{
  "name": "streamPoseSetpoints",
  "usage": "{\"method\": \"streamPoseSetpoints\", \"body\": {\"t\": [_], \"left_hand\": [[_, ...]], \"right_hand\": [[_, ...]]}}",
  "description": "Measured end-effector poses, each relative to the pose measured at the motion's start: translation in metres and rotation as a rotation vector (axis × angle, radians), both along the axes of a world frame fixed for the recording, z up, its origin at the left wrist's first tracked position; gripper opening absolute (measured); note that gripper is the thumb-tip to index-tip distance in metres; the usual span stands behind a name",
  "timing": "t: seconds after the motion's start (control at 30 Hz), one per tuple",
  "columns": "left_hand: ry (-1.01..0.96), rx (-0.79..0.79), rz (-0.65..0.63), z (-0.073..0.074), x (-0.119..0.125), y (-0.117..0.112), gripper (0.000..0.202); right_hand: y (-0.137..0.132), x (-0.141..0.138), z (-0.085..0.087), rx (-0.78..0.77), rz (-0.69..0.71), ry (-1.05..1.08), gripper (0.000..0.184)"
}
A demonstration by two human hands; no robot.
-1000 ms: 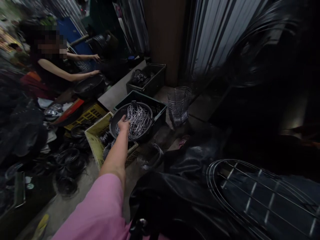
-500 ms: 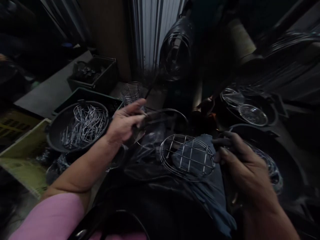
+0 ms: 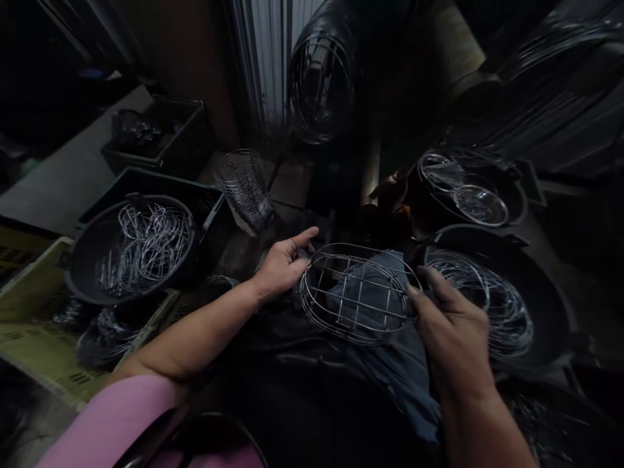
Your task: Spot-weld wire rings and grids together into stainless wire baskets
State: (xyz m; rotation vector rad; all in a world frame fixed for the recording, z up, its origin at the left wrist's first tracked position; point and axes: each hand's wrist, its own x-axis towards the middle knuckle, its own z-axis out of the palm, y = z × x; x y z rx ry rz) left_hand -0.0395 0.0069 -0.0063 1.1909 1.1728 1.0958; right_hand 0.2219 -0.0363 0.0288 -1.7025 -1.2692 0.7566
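Observation:
An oval wire grid frame (image 3: pixel 361 301), made of crossing bars inside stacked wire rims, lies over a blue cloth at my lap. A thin oval wire ring (image 3: pixel 351 244) rests across its top, its far side standing a little beyond the frame. My left hand (image 3: pixel 283 268) pinches the ring at its left end, the index finger stretched forward. At the right end, my right hand (image 3: pixel 453 318) grips the frame, with thumb and fingers closed round the rims and the ring's end. The blue cloth (image 3: pixel 404 364) hangs down under the frame.
Left, a black tub (image 3: pixel 82 260) of loose wire rings sits above a yellow crate (image 3: pixel 29 338). A wire basket stack (image 3: pixel 244 188) stands ahead. On the right are a black tub (image 3: pixel 546 305) with wire rings and another tub (image 3: pixel 519 201) with round wire pieces.
My left hand has come right and down, bringing the wire ring onto the grid frame. My right hand keeps hold of the frame; its grip now also reaches the ring. The view has shifted slightly.

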Motion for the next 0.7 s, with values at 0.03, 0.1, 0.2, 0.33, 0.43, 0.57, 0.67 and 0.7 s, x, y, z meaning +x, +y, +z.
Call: {"method": "streamPoseSetpoints", "body": {"t": [0.03,0.1,0.2,0.33,0.43,0.57,0.67,0.7], "left_hand": [[-0.001,-0.006,-0.002,-0.002,0.001,0.001,0.066],[-0.005,-0.036,-0.030,-0.006,0.003,0.003,0.069],[0.015,-0.061,-0.076,-0.012,0.003,0.001,0.072],[0.043,-0.070,-0.105,-0.015,0.001,-0.004,0.076],[0.077,-0.006,-0.181,-0.011,-0.002,-0.008,0.074],[0.279,0.081,-0.324,0.002,-0.011,-0.015,0.065],[0.445,0.085,-0.388,0.011,-0.016,-0.019,0.085],[0.504,0.077,-0.393,0.013,-0.017,-0.019,0.095]], "right_hand": [[0.001,0.001,-0.002,0.012,-0.006,-0.064,0.043],[0.001,0.002,-0.004,0.002,-0.008,-0.137,0.037],[0.001,0.007,-0.009,-0.036,0.044,-0.165,0.037],[-0.003,0.014,-0.016,-0.072,0.072,-0.133,0.041],[-0.008,0.016,-0.019,-0.101,0.086,-0.109,0.044],[-0.018,0.016,-0.021,-0.173,0.032,0.052,0.050],[-0.020,0.014,-0.022,-0.171,-0.010,0.152,0.053],[-0.019,0.013,-0.022,-0.170,-0.016,0.185,0.054]]}}
